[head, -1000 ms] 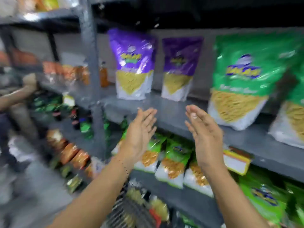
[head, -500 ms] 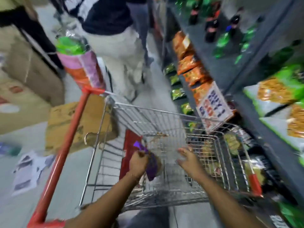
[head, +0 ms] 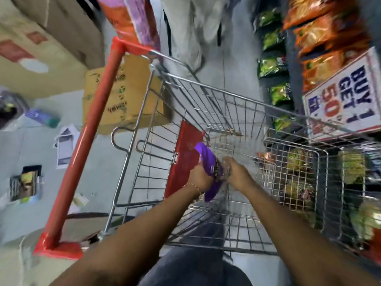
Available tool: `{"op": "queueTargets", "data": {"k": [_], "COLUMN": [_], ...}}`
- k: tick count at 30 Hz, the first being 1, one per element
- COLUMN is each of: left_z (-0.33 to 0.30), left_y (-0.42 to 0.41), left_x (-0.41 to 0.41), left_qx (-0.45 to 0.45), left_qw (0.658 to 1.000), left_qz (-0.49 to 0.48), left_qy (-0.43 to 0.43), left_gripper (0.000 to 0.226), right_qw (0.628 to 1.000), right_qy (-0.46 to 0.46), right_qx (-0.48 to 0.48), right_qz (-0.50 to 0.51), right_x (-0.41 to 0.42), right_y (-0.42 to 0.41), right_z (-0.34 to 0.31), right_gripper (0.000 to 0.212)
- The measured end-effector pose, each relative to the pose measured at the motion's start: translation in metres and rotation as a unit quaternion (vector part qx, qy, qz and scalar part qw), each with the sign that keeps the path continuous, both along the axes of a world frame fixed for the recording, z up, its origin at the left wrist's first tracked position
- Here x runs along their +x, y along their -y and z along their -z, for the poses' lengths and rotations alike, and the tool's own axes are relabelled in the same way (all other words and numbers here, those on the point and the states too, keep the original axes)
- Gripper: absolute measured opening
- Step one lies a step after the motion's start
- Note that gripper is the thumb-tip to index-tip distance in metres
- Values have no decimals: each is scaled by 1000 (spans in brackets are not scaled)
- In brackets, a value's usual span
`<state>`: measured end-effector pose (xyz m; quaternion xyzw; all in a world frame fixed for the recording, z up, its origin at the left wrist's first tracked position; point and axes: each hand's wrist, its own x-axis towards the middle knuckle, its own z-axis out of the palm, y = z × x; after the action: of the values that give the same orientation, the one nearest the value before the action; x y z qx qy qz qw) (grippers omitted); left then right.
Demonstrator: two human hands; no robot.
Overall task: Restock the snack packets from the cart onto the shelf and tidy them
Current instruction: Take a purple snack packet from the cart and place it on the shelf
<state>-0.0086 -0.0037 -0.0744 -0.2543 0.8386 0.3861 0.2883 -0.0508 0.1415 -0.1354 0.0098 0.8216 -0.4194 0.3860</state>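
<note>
I look down into a wire cart (head: 206, 104) with a red handle (head: 86, 141). A purple snack packet (head: 208, 164) is held inside the cart's basket. My left hand (head: 200, 178) grips its left side. My right hand (head: 235, 172) is closed on its right side. Both forearms reach down from the bottom of the view. The shelf (head: 292, 58) runs along the right, with orange packets (head: 321, 34) and green packets (head: 272, 67) on its lower levels.
A wire basket (head: 321, 182) of mixed packets stands right of the cart. A "BUY 1 GET 1" sign (head: 346, 96) hangs on the shelf. Cardboard boxes (head: 123, 98) and scattered papers (head: 66, 145) lie left. A person's legs (head: 195, 27) stand beyond the cart.
My view swung from the shelf down into the cart. My open hands dropped in; the left took the purple packet, then the right closed on it too.
</note>
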Motion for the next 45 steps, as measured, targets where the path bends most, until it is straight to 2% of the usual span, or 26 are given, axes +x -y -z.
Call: {"op": "queueTargets", "data": {"k": [2,4,5,7,9,10,11,12,14,16,19,22,24,27,29,30,33,34,35,37,39,42,45], "left_z": [-2,-8,-10,-46,-54,-57,-107,-119,-127,-137,-160,-184,-229,-321,-379,-400,-456,-473,-480,-498,-501,-506,-521], "left_y": [3,3,5,-18,-17,-13,-37,-42,-46,-43,-36,-30,-41,-76,-100,-109,-149,-164,-174,-203,-229,-280,-328], "left_x": [-5,-16,-17,-29,-56,-61,-68,-72,-89,-96,-99,-106,-107,-111,-110,-111,-107,-105,-103,-99,-95,-88,-84], "left_qx": [-32,-39,-43,-53,-73,-78,-102,-106,-102,-120,-114,-89,-80,-48,-43,-32,87,134,179,277,352,471,508], "left_qw": [993,976,965,925,900,895,866,855,833,812,801,804,792,724,680,668,615,591,581,572,609,622,614], "left_qz": [117,214,258,376,430,439,486,500,528,550,550,524,504,478,441,411,309,273,241,211,210,258,300], "left_qy": [16,5,1,3,-10,-16,-64,-85,-131,-154,-207,-268,-337,-495,-585,-620,-720,-747,-757,-743,-679,-570,-525], "left_gripper": [29,33,37,37,36,39,42,44,46,41,36,37,37,29,24,23,26,35,51,87,111,123,118], "right_qw": [999,993,990,991,995,997,992,988,982,977,959,949,924,871,832,818,762,746,734,678,644,613,586], "right_qy": [-27,-52,-61,-93,-83,-68,-121,-126,-149,-163,-186,-222,-277,-372,-445,-469,-547,-569,-580,-629,-644,-656,-672], "right_qx": [-10,-20,-18,8,-18,-19,-6,-15,-32,-39,-77,-96,-106,-77,-63,-64,-61,-60,-60,-62,-49,-29,21], "right_qz": [-32,-106,-128,-91,-52,-27,42,84,112,131,199,203,243,311,325,327,341,341,349,376,410,439,452], "right_x": [-16,-39,-41,-33,-43,-36,-27,-20,-25,-22,-17,-20,-15,-7,6,10,28,34,38,50,56,71,80], "right_y": [-2,-8,-9,-49,-55,-53,-85,-90,-92,-90,-91,-89,-104,-143,-167,-177,-204,-213,-217,-235,-247,-271,-299], "right_z": [-1,-5,-2,-30,-40,-37,-85,-100,-106,-111,-129,-153,-200,-300,-367,-394,-483,-512,-533,-581,-620,-673,-700], "right_gripper": [97,103,97,85,69,55,41,35,39,32,26,29,22,29,23,21,26,30,32,26,19,32,24]}}
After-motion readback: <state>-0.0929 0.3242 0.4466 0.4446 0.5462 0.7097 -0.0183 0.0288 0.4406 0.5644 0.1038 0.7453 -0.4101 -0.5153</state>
